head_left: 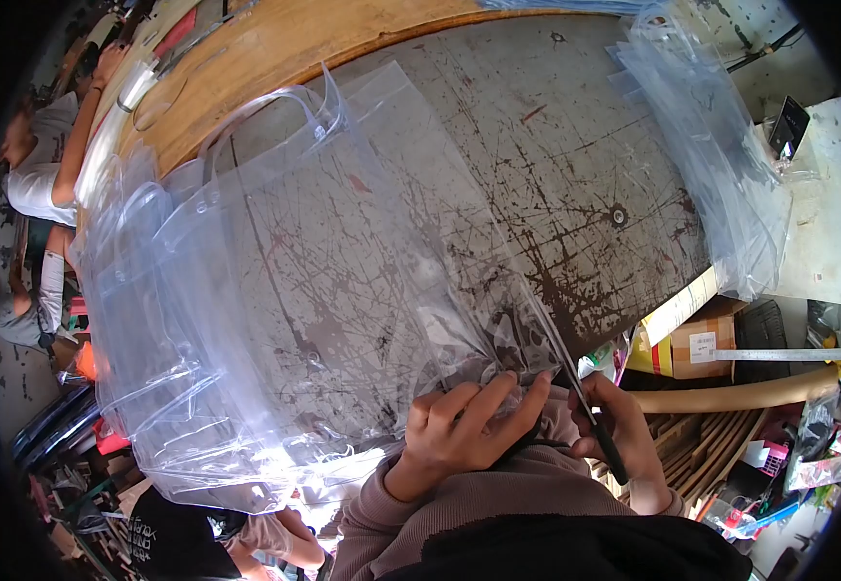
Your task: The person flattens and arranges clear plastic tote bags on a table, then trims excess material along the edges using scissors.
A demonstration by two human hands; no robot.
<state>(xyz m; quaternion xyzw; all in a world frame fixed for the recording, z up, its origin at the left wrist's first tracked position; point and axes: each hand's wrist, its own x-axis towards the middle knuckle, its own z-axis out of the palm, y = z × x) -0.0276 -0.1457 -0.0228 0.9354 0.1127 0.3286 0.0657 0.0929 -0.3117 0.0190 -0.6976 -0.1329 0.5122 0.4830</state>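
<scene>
My left hand [464, 426] is closed on the edge of a clear plastic bag [382, 184] near the table's front edge. The bag lies flat on the scratched grey table [575, 145], its looped handle at the far side. In my right hand [624, 436] is a long thin tool with a black handle [606, 450]. Its narrow metal blade [558, 344] points up and left, beside the plastic and my left fingertips. More clear bags [179, 339] lie piled to the left.
Folded clear plastic [720, 165] hangs over the table's right end. A phone [788, 127] stands beyond it. Cardboard boxes [701, 344] are below at the right. Other people's arms [82, 145] show at the far left, and another person [179, 533] is at the lower left.
</scene>
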